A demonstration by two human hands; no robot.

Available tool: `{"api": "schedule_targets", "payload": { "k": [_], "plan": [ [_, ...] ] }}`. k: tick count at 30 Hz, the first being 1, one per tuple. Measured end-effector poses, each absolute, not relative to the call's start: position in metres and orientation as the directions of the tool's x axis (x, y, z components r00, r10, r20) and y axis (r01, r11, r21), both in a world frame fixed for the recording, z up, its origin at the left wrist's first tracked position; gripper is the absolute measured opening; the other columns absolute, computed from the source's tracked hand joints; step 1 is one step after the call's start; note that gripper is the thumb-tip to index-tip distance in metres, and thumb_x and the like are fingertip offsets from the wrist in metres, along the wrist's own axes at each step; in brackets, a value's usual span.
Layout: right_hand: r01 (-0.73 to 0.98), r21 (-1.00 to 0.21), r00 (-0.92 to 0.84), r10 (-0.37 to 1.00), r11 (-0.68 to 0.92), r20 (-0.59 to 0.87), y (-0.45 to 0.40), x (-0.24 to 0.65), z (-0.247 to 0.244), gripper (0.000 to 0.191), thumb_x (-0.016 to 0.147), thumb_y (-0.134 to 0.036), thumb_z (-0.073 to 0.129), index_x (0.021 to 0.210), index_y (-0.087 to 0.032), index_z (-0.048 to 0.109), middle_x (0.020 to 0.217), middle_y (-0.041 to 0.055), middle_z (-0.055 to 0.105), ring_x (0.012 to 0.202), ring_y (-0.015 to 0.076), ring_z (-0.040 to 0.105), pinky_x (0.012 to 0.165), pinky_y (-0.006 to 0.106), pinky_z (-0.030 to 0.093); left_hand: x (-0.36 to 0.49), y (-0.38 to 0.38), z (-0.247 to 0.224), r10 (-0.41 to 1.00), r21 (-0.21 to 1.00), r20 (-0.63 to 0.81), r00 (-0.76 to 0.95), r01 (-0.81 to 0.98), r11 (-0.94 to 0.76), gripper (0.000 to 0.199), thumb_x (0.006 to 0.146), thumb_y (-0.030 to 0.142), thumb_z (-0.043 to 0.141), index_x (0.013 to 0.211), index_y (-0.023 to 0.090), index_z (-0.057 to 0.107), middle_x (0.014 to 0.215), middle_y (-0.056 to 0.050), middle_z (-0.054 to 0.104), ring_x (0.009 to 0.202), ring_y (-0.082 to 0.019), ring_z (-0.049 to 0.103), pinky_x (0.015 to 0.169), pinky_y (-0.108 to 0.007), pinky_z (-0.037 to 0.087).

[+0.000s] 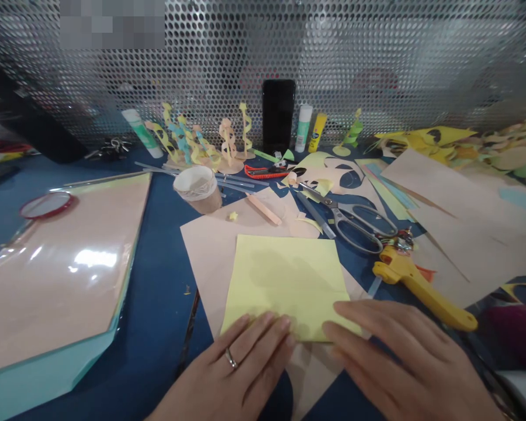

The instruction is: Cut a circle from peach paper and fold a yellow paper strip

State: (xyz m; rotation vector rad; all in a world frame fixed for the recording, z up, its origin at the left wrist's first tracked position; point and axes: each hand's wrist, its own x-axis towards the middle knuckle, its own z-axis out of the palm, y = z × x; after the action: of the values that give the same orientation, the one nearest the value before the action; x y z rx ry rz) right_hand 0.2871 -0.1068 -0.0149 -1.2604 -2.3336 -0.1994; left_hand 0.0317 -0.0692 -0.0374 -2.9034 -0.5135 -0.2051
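Note:
A pale yellow sheet of paper (289, 269) lies in front of me on a larger pinkish sheet (201, 257). Its near edge looks like a straight fold. My left hand (245, 362), with a ring on one finger, rests its outstretched fingertips on the near left edge of the yellow sheet. Over the near right corner lies my right hand (403, 351), fingers spread and extended; the fingertips touch or hover just above the paper. Neither hand is wrapped around anything.
Grey-handled scissors (359, 222), a yellow glue gun (421, 286) and a red utility knife (267, 171) lie beyond and to the right. A paper cup (199, 190) stands behind the sheet. At left is a plastic-wrapped paper pack (70, 257). A phone (279, 114) leans against the mesh.

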Motion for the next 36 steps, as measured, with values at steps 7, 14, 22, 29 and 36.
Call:
{"api": "schedule_targets", "payload": {
  "k": [7, 14, 22, 29, 36],
  "plan": [
    [0.773, -0.162, -0.519, 0.758, 0.614, 0.396, -0.111, 0.281, -0.034, 0.023, 0.096, -0.024, 0.047, 0.107, -0.024, 0.067, 0.113, -0.0016, 0.069, 0.106, 0.0156, 0.059, 0.099, 0.031, 0.036, 0.03, -0.07, -0.039, 0.307, -0.178, 0.19, 0.933, 0.34, -0.923, 0.045, 0.092, 0.023, 0.043, 0.136, 0.016, 0.045, 0.141, -0.004, 0.05, 0.129, -0.023, 0.041, 0.106, -0.034, 0.029],
    [0.773, -0.152, -0.51, 0.746, 0.616, 0.427, -0.104, 0.284, -0.023, 0.024, 0.096, -0.022, 0.046, 0.099, -0.025, 0.07, 0.105, -0.0024, 0.072, 0.101, 0.0142, 0.063, 0.094, 0.029, 0.042, 0.029, -0.067, -0.032, 0.311, -0.152, 0.282, 0.907, 0.363, -0.919, 0.038, 0.094, 0.02, 0.04, 0.13, 0.022, 0.053, 0.135, 0.001, 0.057, 0.126, -0.018, 0.046, 0.116, -0.035, 0.015],
    [0.766, -0.174, -0.439, 0.701, 0.619, 0.562, -0.112, 0.298, -0.005, 0.027, 0.087, -0.012, 0.055, 0.109, -0.022, 0.066, 0.108, 0.0026, 0.071, 0.106, 0.0173, 0.061, 0.093, 0.031, 0.045, 0.025, -0.063, -0.022, 0.473, 0.006, 0.518, 0.712, 0.551, -0.835, 0.05, 0.079, 0.027, 0.068, 0.126, 0.017, 0.051, 0.149, -0.014, 0.034, 0.136, -0.033, 0.033, 0.111, -0.049, 0.027],
    [0.746, -0.164, -0.451, 0.67, 0.646, 0.59, -0.107, 0.291, 0.003, 0.016, 0.09, -0.025, 0.056, 0.1, -0.023, 0.068, 0.098, -0.001, 0.074, 0.096, 0.013, 0.066, 0.091, 0.025, 0.046, 0.025, -0.06, -0.016, 0.428, 0.119, 0.491, 0.759, 0.428, -0.896, 0.032, 0.09, 0.013, 0.049, 0.12, 0.018, 0.06, 0.106, 0.001, 0.073, 0.104, -0.013, 0.062, 0.112, -0.032, 0.026],
    [0.655, -0.141, -0.62, 0.634, 0.742, 0.462, -0.104, 0.284, -0.005, 0.021, 0.095, -0.024, 0.047, 0.095, -0.021, 0.068, 0.09, -0.0011, 0.073, 0.086, 0.0127, 0.067, 0.081, 0.027, 0.051, 0.026, -0.062, -0.025, 0.297, 0.032, 0.515, 0.804, 0.328, -0.944, 0.028, 0.094, 0.013, 0.043, 0.097, 0.022, 0.069, 0.086, 0.004, 0.074, 0.071, -0.01, 0.065, 0.077, -0.025, 0.052]
  ]
}}
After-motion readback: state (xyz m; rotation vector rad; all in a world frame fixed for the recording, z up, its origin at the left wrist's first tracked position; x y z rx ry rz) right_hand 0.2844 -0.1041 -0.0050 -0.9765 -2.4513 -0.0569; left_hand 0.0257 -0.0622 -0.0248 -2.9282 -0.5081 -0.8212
